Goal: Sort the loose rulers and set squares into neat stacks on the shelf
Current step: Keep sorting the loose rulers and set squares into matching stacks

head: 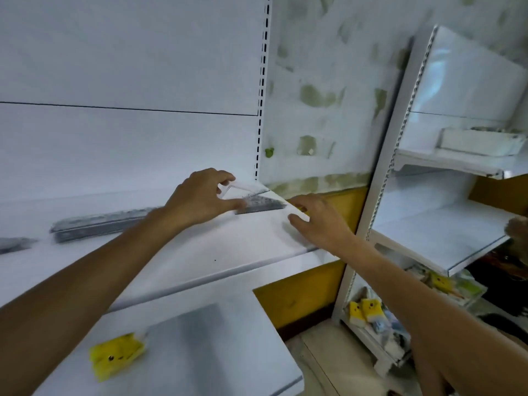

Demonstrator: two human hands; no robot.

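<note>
We see both bare forearms reaching over a white shelf point(177, 252) toward its far right corner. The left hand point(200, 198) arches over a stack of clear set squares point(254, 200) that lies flat on the shelf against the back panel point(128, 67), beside the slotted upright point(261, 110). Its thumb point(233, 205) presses at the stack's near left edge and its forefinger point(225, 175) curls over the upper corner, so the hand pinches the stack between them; the picture is blurred, and we cannot tell how many pieces it holds. The right hand point(317, 218) hovers just beside the stack's right end, at the shelf's right edge, with fingers spread and loosely bent, gripping nothing; whether its fingertips touch the stack we cannot tell.

Further left on the same shelf, well apart from the set squares, lies a long stack of rulers point(100, 222), parallel to the back panel and partly hidden by the left forearm. A second grey bundle point(14, 244) is cut off by the left border. On the lower shelf point(243, 352) lies a yellow packet point(117, 357). To the right stands another shelving unit point(445, 232), with a white tray point(480, 142) on its upper shelf and more yellow packets point(364, 310) near the floor
</note>
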